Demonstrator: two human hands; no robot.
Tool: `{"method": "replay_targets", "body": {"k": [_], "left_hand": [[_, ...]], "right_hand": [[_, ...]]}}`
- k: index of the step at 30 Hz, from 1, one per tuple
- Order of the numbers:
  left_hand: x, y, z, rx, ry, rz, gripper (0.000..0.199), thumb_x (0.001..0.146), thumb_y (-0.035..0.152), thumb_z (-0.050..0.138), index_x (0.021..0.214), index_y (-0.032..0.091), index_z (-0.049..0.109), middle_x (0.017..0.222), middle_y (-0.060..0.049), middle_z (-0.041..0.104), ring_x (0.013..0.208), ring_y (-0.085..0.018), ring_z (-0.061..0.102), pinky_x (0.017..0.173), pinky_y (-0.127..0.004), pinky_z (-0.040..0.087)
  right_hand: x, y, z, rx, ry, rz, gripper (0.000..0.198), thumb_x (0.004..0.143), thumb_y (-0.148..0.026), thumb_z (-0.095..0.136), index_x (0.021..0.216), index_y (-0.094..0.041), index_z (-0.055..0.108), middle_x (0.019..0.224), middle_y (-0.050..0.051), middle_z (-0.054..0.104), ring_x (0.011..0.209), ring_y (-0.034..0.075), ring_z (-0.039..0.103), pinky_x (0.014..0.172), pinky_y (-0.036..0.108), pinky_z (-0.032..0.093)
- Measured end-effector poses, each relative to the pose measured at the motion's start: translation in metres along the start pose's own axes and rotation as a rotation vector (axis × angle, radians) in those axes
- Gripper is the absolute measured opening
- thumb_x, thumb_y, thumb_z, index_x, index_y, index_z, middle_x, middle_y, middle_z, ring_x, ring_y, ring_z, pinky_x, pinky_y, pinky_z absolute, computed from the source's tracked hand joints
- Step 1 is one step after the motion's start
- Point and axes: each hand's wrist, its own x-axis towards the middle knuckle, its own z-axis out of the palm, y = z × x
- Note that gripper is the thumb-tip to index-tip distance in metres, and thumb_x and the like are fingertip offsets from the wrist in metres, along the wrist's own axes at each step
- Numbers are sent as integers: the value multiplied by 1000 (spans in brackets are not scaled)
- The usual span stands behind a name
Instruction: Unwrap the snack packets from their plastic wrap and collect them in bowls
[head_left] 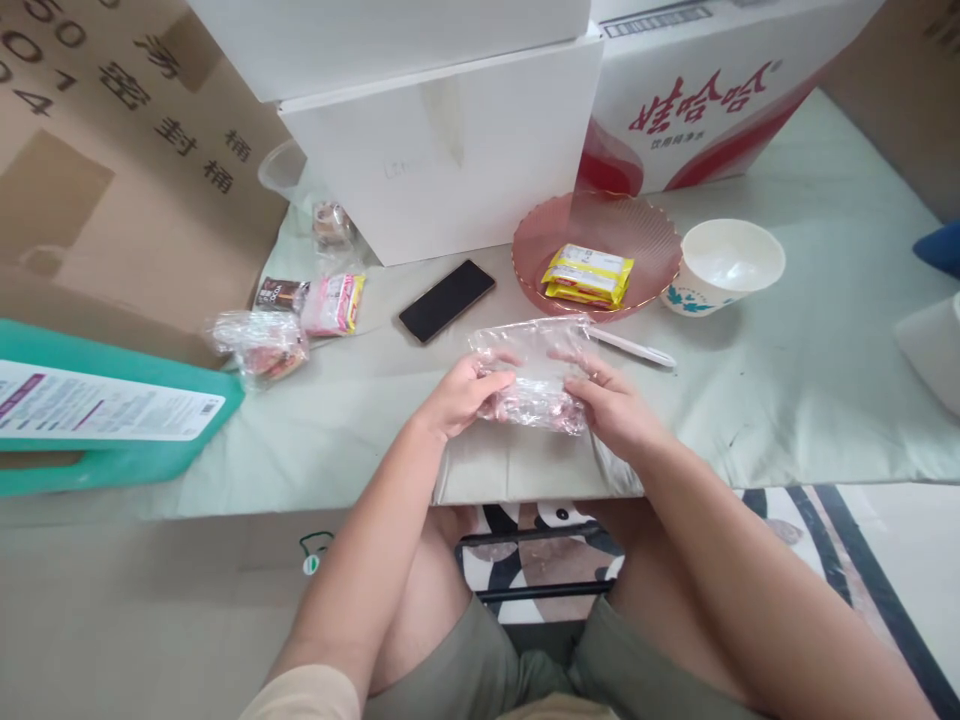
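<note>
A clear plastic bag with something pinkish in its lower part is stretched between my two hands, just above the table's front edge. My left hand pinches its left side, thumb on top. On the right side, my right hand grips it the same way. What lies inside is blurred by the shiny film. Right behind the bag stands a pink ribbed bowl with yellow-and-white snack packets in it. A white pen-like stick lies beside the bowl.
A black phone lies left of the bowl, a paper cup right of it. Wrapped snacks and a crumpled plastic-wrapped bundle sit at left, near a green jug. White boxes and a cardboard box stand behind.
</note>
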Motion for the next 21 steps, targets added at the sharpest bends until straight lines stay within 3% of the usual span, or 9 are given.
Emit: {"method": "replay_targets", "body": {"k": [3,7,10,13,15,17,19,21], "left_hand": [[-1,0,-3,-78,-1,73,34,69,34,81,96,20,65,46,9,47,34,-7,42,35,-18,31],[-2,5,-8,-206,-2,118,25,64,37,77,73,18,64,55,3,55,45,-9,51,44,-22,43],[-1,6,-11,-158,-14,112,38,72,52,66,61,16,63,59,-3,57,51,-12,53,48,-24,43],[3,-1,-13,44,48,167,25,71,39,73,70,16,67,67,-1,61,59,-10,54,56,-22,44],[6,-7,-13,176,88,236,18,67,24,76,81,17,68,72,1,61,64,-10,56,63,-22,45],[8,-12,-12,247,105,286,22,68,19,72,89,19,68,75,1,62,66,-11,57,66,-24,47],[8,-13,-9,312,183,383,25,71,17,68,95,21,67,86,-1,64,77,-14,62,72,-26,50],[3,-10,-3,424,389,562,27,73,14,66,98,22,67,101,-5,66,98,-19,64,88,-31,52]], "right_hand": [[-1,-4,4,114,1,-15,32,67,-37,77,96,-26,68,57,-7,57,48,12,51,47,25,42],[-1,-9,6,132,-38,-5,17,61,-33,74,70,-24,63,58,-2,60,52,15,55,52,30,47],[1,-9,3,85,-39,-31,15,62,-37,69,68,-23,66,60,1,61,56,17,55,55,31,46],[3,-4,-2,10,38,-70,26,71,-47,68,71,-21,64,65,1,61,58,14,53,54,28,43],[3,0,-3,-13,116,-73,32,71,-47,74,90,-24,64,68,-3,60,58,13,53,55,26,41],[4,3,-2,-50,147,-52,53,65,-42,82,110,-27,58,73,-6,62,61,14,55,58,27,42],[4,5,-1,-123,157,-36,53,63,-40,84,107,-25,59,76,-4,64,65,16,57,62,29,43],[5,6,0,-213,203,-77,36,65,-40,80,89,-21,61,73,-3,62,65,15,54,62,29,41]]}}
